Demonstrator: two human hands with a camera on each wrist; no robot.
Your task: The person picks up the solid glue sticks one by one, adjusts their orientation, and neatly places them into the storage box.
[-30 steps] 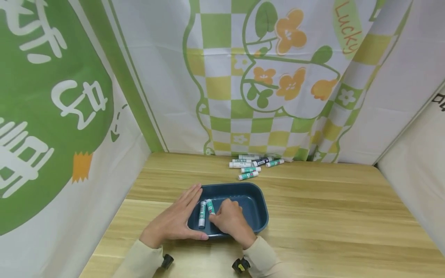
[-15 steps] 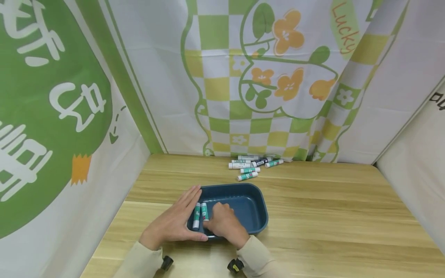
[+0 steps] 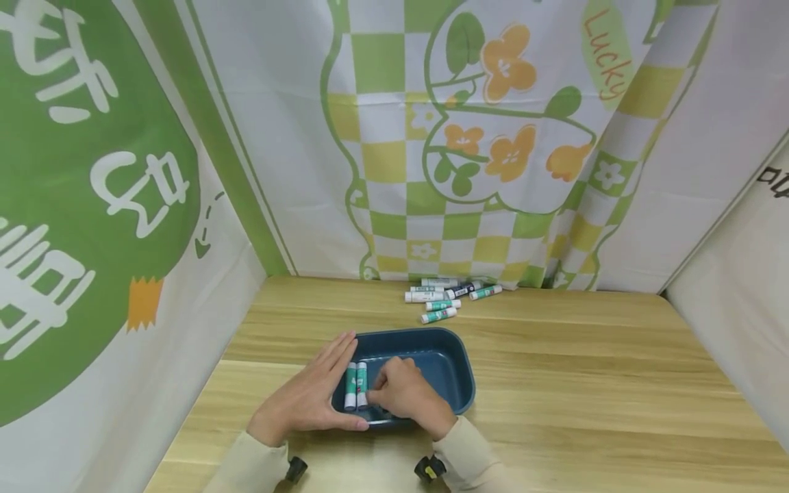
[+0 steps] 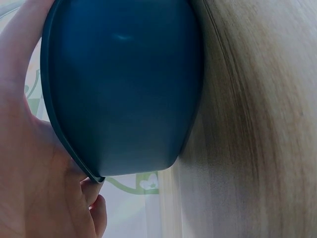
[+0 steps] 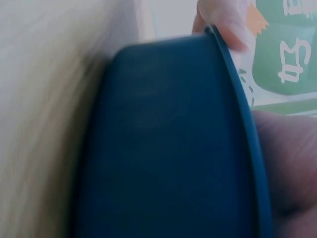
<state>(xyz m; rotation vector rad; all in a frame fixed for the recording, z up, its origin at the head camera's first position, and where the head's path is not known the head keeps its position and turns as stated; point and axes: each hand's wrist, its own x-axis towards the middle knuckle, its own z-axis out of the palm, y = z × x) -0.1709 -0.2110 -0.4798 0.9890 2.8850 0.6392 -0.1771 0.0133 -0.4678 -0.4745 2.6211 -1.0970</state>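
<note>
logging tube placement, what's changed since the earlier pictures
The left tube and right tube have slid left in the tray; the right one, slanted before, now lies parallel beside its neighbour. Whether the right hand let go is unclear. The left hand, tray and outside tubes stayed put.

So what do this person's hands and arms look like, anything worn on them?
The left hand and right hand are bare, without gloves. The long sleeves are pale cream. A small black device shows beside the left cuff; a similar one by the right cuff bears a yellow mark.
</note>
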